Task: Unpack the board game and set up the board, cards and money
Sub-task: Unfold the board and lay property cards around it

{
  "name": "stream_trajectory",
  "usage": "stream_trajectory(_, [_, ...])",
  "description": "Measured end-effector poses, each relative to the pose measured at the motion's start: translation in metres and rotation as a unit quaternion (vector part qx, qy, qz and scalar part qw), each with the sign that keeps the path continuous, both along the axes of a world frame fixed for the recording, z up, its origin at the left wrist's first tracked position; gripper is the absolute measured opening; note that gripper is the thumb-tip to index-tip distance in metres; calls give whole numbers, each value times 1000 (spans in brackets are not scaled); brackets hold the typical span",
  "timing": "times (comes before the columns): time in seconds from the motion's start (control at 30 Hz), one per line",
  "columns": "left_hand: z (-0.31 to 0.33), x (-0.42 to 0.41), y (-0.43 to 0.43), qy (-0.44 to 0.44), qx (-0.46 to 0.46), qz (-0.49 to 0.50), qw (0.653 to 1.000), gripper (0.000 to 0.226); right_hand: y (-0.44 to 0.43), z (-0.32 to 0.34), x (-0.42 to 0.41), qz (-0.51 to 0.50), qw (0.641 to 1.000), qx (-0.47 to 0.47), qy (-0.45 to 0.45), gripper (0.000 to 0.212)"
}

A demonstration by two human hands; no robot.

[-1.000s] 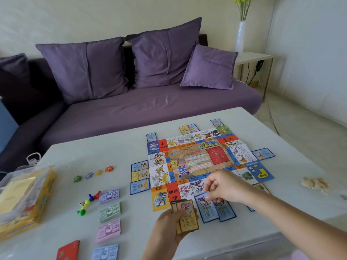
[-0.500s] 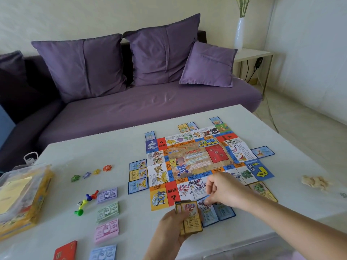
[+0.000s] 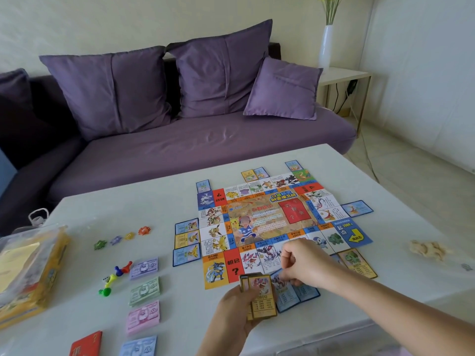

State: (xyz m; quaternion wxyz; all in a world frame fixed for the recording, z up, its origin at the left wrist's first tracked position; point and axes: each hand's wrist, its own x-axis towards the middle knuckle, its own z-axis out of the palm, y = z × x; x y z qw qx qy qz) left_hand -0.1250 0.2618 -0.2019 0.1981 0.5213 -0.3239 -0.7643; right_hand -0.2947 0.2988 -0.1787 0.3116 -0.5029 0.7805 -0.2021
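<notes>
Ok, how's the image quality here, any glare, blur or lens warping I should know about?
Head view: soft even daylight, no hard glare on the table; same head view, wide-angle warping tilts the vase and right wall; the right hand and the card stack in the left hand look slightly soft, small print on the board mostly unreadable.

I read the board [image 3: 270, 219] as white, orange and blue squares ringing a tan centre with a red panel. Toward the left edge of the pale table [image 3: 123, 206] lie purple notes [image 3: 144, 268], green notes [image 3: 144, 291], pink notes [image 3: 142, 317] and blue notes [image 3: 138, 348], with a red deck [image 3: 86, 344] at the near edge. The gold-framed cards [image 3: 261, 296] meet the blue-framed cards [image 3: 295, 294]. The sofa [image 3: 205, 150] is purple.
</notes>
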Motion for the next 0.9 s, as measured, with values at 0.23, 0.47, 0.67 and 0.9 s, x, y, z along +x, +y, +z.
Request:
stream_trajectory(0.23, [0, 1, 1, 17, -8, -2, 1000, 12, 0, -5, -4, -20, 999, -6, -32, 16])
stream_trajectory(0.47, [0, 2, 0, 13, -22, -18, 999, 14, 3, -1, -2, -14, 1000, -4, 8, 18])
stream_trajectory(0.67, [1, 2, 1, 28, -19, -37, 999, 18, 9, 7, -14, 16, 998, 22, 58, 18])
stream_trajectory(0.9, [-1, 1, 0, 4, -26, -38, 999, 16, 12, -1, -17, 10, 997, 52, 50, 12])
